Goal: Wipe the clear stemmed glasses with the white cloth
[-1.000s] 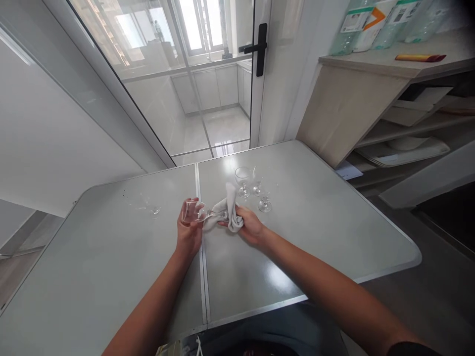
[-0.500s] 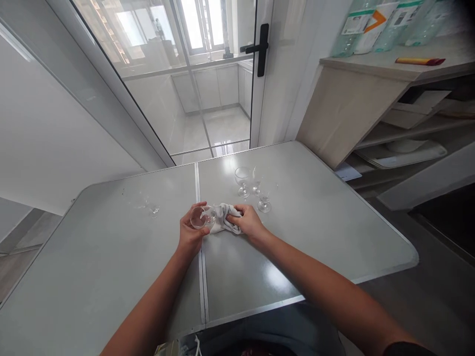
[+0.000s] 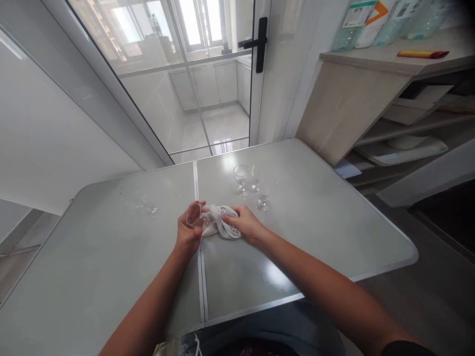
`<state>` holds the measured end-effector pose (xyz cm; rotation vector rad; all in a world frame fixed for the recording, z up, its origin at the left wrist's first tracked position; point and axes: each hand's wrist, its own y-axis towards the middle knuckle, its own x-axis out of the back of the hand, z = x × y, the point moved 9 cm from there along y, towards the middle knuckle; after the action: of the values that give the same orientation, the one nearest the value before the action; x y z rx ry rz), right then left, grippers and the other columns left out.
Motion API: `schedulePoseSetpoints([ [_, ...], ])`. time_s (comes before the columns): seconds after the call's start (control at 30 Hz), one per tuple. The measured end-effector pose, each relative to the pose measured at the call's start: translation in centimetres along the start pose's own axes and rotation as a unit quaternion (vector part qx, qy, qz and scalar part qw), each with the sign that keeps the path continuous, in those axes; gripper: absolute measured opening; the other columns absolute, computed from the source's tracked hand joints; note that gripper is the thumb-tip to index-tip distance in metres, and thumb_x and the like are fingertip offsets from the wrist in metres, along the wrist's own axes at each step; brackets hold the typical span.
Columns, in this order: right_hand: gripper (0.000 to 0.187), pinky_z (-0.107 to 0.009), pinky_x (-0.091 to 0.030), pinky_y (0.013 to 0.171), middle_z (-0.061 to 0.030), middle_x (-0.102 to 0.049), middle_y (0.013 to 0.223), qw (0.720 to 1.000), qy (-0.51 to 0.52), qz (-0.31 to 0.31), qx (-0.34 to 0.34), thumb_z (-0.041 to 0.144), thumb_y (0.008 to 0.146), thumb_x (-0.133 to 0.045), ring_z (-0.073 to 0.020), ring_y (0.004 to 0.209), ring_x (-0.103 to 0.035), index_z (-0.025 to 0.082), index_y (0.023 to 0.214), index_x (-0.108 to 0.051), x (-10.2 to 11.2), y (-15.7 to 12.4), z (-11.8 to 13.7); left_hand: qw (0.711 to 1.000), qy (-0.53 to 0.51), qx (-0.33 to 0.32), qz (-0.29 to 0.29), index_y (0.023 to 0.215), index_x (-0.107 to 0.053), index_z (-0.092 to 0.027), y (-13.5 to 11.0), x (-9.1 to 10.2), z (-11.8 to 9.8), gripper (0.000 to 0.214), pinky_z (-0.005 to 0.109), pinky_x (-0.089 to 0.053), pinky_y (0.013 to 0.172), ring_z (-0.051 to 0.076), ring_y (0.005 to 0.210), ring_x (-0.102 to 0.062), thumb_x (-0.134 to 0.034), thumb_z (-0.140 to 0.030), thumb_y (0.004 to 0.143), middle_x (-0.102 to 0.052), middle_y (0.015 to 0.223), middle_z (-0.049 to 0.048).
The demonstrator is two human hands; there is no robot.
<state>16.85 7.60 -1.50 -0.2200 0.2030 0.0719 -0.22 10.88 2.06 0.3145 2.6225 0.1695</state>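
My left hand (image 3: 188, 230) is closed round the bowl of a clear stemmed glass (image 3: 193, 216), which is tilted on its side with its rim toward the left. In my right hand (image 3: 247, 222) is a bunched white cloth (image 3: 224, 225), pinched between thumb and fingers. The cloth lies against the foot end of the glass and partly hides it. Both hands are above the seam of the grey table (image 3: 129, 267). Beyond my right hand a round-bowled stemmed glass (image 3: 242, 178) and a smaller glass (image 3: 263, 200) stand upright.
Another small glass (image 3: 255, 183) stands between those two. On the table's left part is a clear glass (image 3: 152, 210), its outline faint. A glass door with a black handle (image 3: 261, 44) is behind the table. At right stands a wooden shelf unit (image 3: 356, 94) with plastic bottles (image 3: 352, 24) on top.
The glass in my left hand has tipped a little, its rim turning further left. The cloth has shifted and twisted round its foot end, bunching differently under my right hand.
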Motion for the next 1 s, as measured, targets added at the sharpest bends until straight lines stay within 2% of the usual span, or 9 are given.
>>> schedulePoseSetpoints([
  [0.1,0.036,-0.024,-0.036,0.059,0.0005,-0.064,0.071,0.996,-0.086,-0.011,0.011,0.048,0.076,-0.076,-0.0137,0.064,-0.053,0.013,0.083,-0.075,0.4,-0.2,0.7,1.000,-0.005,0.001,-0.005,0.116,-0.078,-0.031,0.1,0.2,0.0,0.081,0.024,-0.056,0.070,0.020,0.095,-0.070,-0.104,-0.043,0.040,-0.073,0.126,0.0089],
  [0.27,0.036,-0.024,-0.028,0.054,0.0037,-0.050,0.059,0.961,-0.249,-0.106,0.059,0.048,0.078,-0.072,-0.0121,0.060,-0.045,0.015,0.064,-0.064,2.1,-0.6,2.6,1.000,0.005,-0.005,-0.001,0.118,-0.077,-0.030,0.0,0.1,0.2,0.084,0.023,-0.053,0.066,0.021,0.097,-0.070,-0.103,-0.046,0.041,-0.073,0.125,0.0096],
  [0.37,0.031,-0.023,-0.035,0.058,0.0026,-0.057,0.067,0.964,-0.235,-0.106,0.070,0.046,0.081,-0.068,-0.0138,0.066,-0.052,0.016,0.074,-0.067,2.1,-0.7,2.9,1.000,0.002,0.005,0.002,0.118,-0.076,-0.033,0.0,0.2,0.5,0.081,0.022,-0.055,0.069,0.021,0.101,-0.070,-0.104,-0.043,0.042,-0.071,0.129,0.0074],
  [0.47,0.030,-0.024,-0.044,0.069,-0.0017,-0.071,0.088,0.984,-0.163,-0.050,0.056,0.040,0.081,-0.066,-0.0177,0.080,-0.062,0.016,0.097,-0.074,1.0,-0.5,2.2,1.000,-0.005,0.009,-0.003,0.118,-0.076,-0.037,0.1,0.5,0.6,0.077,0.024,-0.058,0.078,0.021,0.107,-0.069,-0.104,-0.038,0.046,-0.068,0.135,0.0032],
  [0.53,0.032,-0.025,-0.045,0.071,-0.0025,-0.073,0.092,0.988,-0.143,-0.028,0.054,0.037,0.080,-0.066,-0.0188,0.083,-0.063,0.016,0.102,-0.075,0.6,-0.4,1.9,1.000,-0.009,0.007,-0.007,0.119,-0.075,-0.039,0.2,0.7,0.5,0.076,0.026,-0.059,0.081,0.020,0.107,-0.068,-0.103,-0.038,0.048,-0.065,0.138,0.0017],
  [0.67,0.024,-0.023,-0.038,0.062,0.0023,-0.061,0.071,0.982,-0.173,-0.034,0.066,0.038,0.079,-0.067,-0.0148,0.070,-0.054,0.015,0.081,-0.072,0.6,-0.4,1.8,1.000,-0.009,0.004,0.001,0.121,-0.074,-0.038,0.4,0.6,0.4,0.076,0.028,-0.060,0.081,0.021,0.106,-0.068,-0.102,-0.040,0.050,-0.064,0.140,0.0027],
  [0.77,0.033,-0.023,-0.027,0.055,0.0055,-0.042,0.058,0.969,-0.221,-0.072,0.088,0.040,0.082,-0.064,-0.0104,0.059,-0.041,0.017,0.060,-0.056,1.2,-1.0,2.7,1.000,-0.019,0.006,-0.008,0.123,-0.073,-0.038,0.5,0.7,0.6,0.078,0.026,-0.060,0.080,0.022,0.110,-0.068,-0.102,-0.040,0.051,-0.062,0.144,0.0031],
  [0.87,0.038,-0.025,-0.023,0.053,0.0060,-0.030,0.056,0.946,-0.258,-0.132,0.145,0.033,0.085,-0.059,-0.0093,0.055,-0.031,0.020,0.054,-0.040,1.8,-2.4,4.9,0.999,-0.041,0.007,-0.023,0.127,-0.071,-0.039,0.7,1.0,0.9,0.078,0.028,-0.060,0.085,0.022,0.114,-0.067,-0.100,-0.045,0.055,-0.061,0.147,0.0038],
  [1.0,0.030,-0.025,-0.039,0.065,-0.0007,-0.052,0.078,0.886,-0.298,-0.172,0.311,0.020,0.077,-0.058,-0.0129,0.070,-0.049,0.021,0.056,-0.037,1.2,-5.0,8.8,0.999,-0.046,-0.001,-0.027,0.128,-0.070,-0.037,0.8,1.1,0.9,0.077,0.033,-0.059,0.092,0.025,0.118,-0.067,-0.098,-0.050,0.057,-0.060,0.148,0.0066],
])
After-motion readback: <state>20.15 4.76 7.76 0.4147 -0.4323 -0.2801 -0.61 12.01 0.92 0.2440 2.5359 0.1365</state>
